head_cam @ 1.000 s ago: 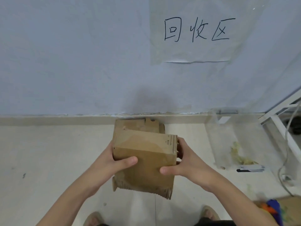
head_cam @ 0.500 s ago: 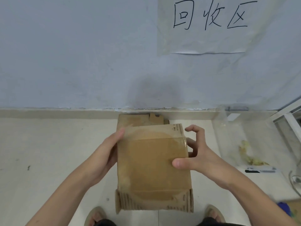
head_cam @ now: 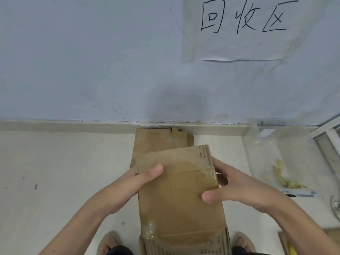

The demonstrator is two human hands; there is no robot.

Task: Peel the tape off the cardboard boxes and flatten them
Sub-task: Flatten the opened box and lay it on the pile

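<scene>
Here both hands [head_cam: 127, 188] [head_cam: 244, 188] grip the cardboard box [head_cam: 180, 196].

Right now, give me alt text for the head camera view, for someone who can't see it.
Two hands grip a taped cardboard box from either side, left hand and right hand each with a thumb on top. Flat cardboard lies on the floor against the wall, below a handwritten paper sign.

The cardboard box [head_cam: 180, 196] hides both hands' fingers behind its sides and covers most of the flattened cardboard [head_cam: 152, 140] on the floor. The bottom edge cuts off the box and both sandalled feet.
</scene>
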